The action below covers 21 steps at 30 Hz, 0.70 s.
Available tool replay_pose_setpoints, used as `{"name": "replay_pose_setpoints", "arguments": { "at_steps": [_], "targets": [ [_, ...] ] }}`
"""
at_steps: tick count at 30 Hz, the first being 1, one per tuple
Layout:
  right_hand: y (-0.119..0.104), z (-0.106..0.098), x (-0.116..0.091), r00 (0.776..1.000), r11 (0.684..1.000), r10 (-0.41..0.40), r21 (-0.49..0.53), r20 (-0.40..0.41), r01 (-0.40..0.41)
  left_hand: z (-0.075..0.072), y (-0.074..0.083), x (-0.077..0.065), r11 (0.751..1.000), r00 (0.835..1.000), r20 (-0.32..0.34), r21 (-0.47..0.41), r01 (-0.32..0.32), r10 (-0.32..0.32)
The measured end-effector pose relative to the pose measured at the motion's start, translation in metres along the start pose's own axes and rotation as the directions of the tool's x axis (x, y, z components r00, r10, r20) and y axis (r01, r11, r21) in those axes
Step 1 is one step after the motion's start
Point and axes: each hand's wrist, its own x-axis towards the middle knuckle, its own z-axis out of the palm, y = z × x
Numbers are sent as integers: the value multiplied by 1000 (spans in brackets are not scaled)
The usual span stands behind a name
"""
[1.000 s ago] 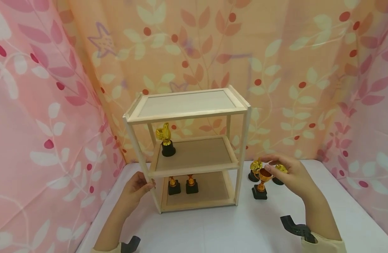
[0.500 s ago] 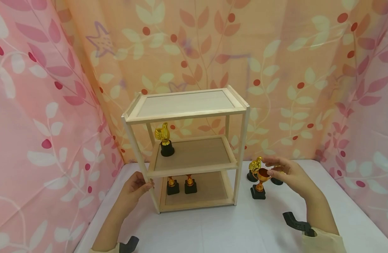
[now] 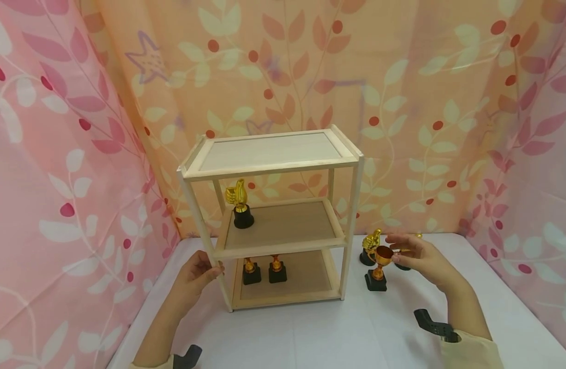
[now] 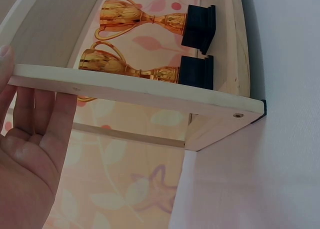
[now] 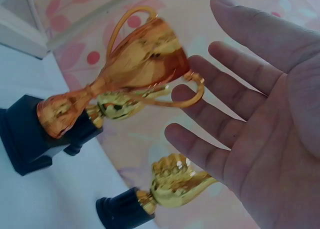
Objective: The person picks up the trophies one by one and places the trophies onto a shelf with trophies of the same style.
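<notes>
My left hand (image 3: pixel 197 277) grips the front left post of a pale wooden three-tier shelf (image 3: pixel 278 251), thumb on one side and fingers on the other, as the left wrist view also shows. A gold trophy cup (image 3: pixel 382 256) on a black square base stands upright on the table, right of the shelf. My right hand (image 3: pixel 426 261) is beside that cup, thumb and fingers spread apart. In the right wrist view its fingers (image 5: pixel 215 109) extend near the cup's handle, and whether they touch it I cannot tell. Two thumbs-up trophies (image 3: pixel 370 246) (image 5: pixel 182 184) stand behind the cup, one mostly hidden by the hand.
A thumbs-up trophy (image 3: pixel 240 205) stands at the left of the middle tier. On the bottom tier are two gold cups (image 4: pixel 120 14) (image 4: pixel 102 61), their tops hidden in the head view. Patterned curtains (image 3: pixel 283 77) surround the white table (image 3: pixel 310 338).
My right hand has shifted slightly down and its thumb has drawn near the cup's rim and handle. The left hand keeps its grip on the post, and the trophies stay in place.
</notes>
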Motion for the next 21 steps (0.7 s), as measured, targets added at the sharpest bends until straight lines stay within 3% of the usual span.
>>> {"name": "replay_pose_setpoints", "arguments": {
  "at_steps": [15,21],
  "targets": [
    [29,2,1,983,986,164,-33,79,-162,-1,-2,0,999,1000,14,-17,-27,27],
    [40,7,2,975,982,188,-30,123,-185,-1,-2,0,999,999,17,-26,-29,29]
  ]
}}
